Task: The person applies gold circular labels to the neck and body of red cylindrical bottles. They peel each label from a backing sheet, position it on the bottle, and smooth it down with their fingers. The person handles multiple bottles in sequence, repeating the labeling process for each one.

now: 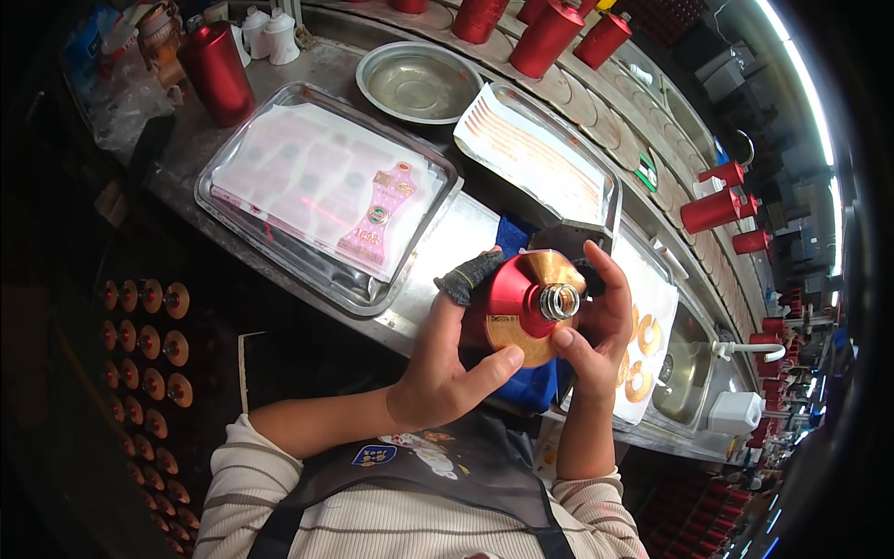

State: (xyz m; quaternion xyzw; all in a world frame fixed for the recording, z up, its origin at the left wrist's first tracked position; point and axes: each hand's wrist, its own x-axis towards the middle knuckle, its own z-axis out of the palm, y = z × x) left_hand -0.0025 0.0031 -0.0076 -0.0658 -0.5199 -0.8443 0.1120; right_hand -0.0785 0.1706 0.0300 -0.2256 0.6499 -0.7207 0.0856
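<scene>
A red bottle [503,286] is held between both hands in front of me, its threaded open neck [560,302] tilted up and to the right. Around the neck lies a gold ring-shaped label [521,343]; its upper part stands up in a bend off the shoulder. My left hand [453,347] supports the bottle's left side, thumb on the label's lower edge, with dark covers on some fingers. On the other side my right hand [601,321] has its thumb against the label below the neck and its index finger raised; its other fingers are partly hidden.
A metal tray [449,200] holds pink labels on backing sheets. Beyond it stand a metal basin [414,84] and a striped orange-and-white sheet [531,158]. Gold ring labels [638,380] lie near the sink [684,396]. Red bottles ride a curved conveyor [605,121]. A blue cloth [529,387] lies under my hands.
</scene>
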